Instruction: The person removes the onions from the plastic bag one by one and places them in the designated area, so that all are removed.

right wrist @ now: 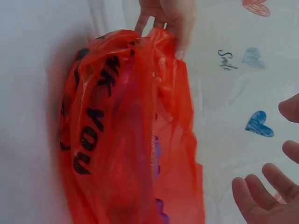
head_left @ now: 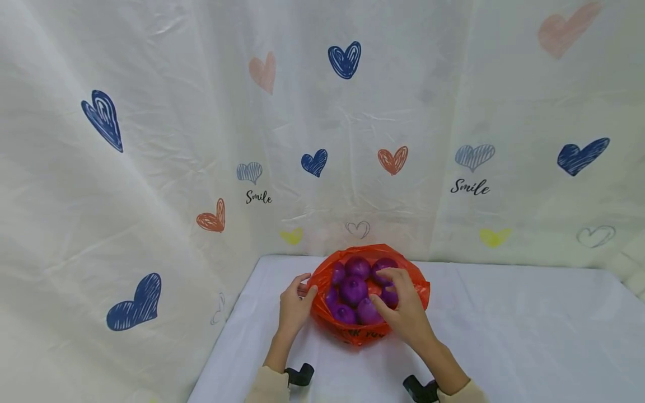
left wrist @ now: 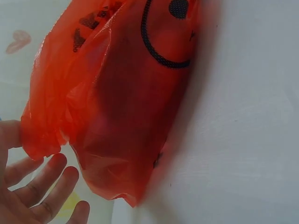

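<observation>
A red plastic bag (head_left: 360, 334) with black print stands with its mouth spread, holding several round purple onions (head_left: 354, 289). My left hand (head_left: 294, 308) holds the bag's left rim between thumb and fingers; in the left wrist view, fingers (left wrist: 44, 186) lie along the rim's edge. Over the right part of the bag's mouth hangs my right hand (head_left: 407, 310), thumb and fingers apart above the onions. In the right wrist view its fingers (right wrist: 266, 186) are spread beside the bag (right wrist: 126, 149) with nothing between them.
The bag rests on a table with a white cloth (head_left: 504, 324), close to its back edge. Behind and to the left hangs a white curtain (head_left: 428, 212) printed with hearts and "Smile". Both wrists wear a black camera mount (head_left: 300, 375).
</observation>
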Available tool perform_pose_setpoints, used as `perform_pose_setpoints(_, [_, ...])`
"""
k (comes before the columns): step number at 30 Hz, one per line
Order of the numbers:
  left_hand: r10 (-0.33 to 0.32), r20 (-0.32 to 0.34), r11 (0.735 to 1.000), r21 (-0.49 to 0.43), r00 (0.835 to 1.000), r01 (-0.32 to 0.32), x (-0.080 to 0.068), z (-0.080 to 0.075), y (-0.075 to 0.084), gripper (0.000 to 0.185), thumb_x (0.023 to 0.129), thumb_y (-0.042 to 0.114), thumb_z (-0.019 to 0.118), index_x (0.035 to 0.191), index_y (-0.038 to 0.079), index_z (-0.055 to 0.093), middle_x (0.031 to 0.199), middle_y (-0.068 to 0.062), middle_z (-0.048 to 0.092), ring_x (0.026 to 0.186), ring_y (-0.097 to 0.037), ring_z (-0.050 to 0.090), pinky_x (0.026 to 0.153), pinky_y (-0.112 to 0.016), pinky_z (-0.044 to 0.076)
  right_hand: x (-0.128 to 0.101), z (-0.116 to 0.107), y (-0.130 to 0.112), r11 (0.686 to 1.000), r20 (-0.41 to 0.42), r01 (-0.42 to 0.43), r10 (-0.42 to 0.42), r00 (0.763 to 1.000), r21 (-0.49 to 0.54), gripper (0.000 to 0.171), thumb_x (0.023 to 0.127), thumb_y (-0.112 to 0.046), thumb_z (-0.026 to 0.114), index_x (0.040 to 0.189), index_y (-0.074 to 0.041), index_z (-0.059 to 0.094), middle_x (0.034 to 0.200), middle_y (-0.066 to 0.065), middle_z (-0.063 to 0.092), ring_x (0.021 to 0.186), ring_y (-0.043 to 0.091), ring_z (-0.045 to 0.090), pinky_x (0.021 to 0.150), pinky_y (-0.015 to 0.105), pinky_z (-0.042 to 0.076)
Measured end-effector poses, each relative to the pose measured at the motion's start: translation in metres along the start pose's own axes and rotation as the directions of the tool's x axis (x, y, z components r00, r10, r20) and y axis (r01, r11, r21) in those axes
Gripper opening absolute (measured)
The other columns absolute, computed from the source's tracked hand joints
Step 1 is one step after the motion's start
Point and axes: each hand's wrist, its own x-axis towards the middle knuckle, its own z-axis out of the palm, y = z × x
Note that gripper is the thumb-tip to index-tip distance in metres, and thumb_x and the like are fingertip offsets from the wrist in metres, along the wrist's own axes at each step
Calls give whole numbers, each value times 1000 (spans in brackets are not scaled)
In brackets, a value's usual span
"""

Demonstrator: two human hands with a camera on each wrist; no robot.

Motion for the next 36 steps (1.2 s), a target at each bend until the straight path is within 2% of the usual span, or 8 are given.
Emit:
perform_pose_setpoints(5, [7,19,1000,2,1000,-7,0,1,-2,36,97,20,69,132,16,66,93,-4,67,84,-16,61,74,-27,56,0,14,12,997,52,-82,81,995,15,51,90,-16,78,135,-13,54,137,7,51,125,24,55,100,46,55])
perform_pose_setpoints(11, [28,30,1000,12,999,-28,-1,2,-4,36,97,19,70,132,16,66,91,-3,66,82,-15,60,73,-24,52,-2,27,25,980,88,-193,197,976,-50,52,89,-16,77,136,-12,55,139,16,48,131,37,49,102,62,50])
perform_pose_setpoints(20, [32,34,999,-9,999,-32,-2,3,-2,35,99,22,67,133,17,65,89,-3,64,80,-14,60,72,-25,52,-3,31,30,948,133,-297,311,941,-113,57,89,-16,76,141,-11,53,142,20,43,132,45,53,108,64,44])
perform_pose_setpoints(24, [57,24,998,-25,998,-57,-1,2,-2,34,99,21,67,133,17,65,87,-4,64,78,-13,60,71,-25,53,-5,34,32,939,138,-306,327,935,-154,59,89,-16,77,142,-11,52,143,20,41,128,47,56,106,64,45])
perform_pose_setpoints(29, [60,33,997,-41,998,-59,0,1,-5,35,99,21,66,133,16,65,88,-5,65,78,-13,60,71,-24,53,-9,41,31,921,159,-323,360,919,-218,62,87,-18,79,143,-12,53,142,21,44,123,46,59,102,64,48])
perform_pose_setpoints(36, [67,41,996,-61,997,-64,1,1,-9,34,99,20,66,133,14,65,90,-6,66,78,-13,60,71,-24,52,-17,46,33,908,217,-336,391,895,-250,67,87,-21,81,146,-13,52,143,21,47,126,44,58,100,64,49])
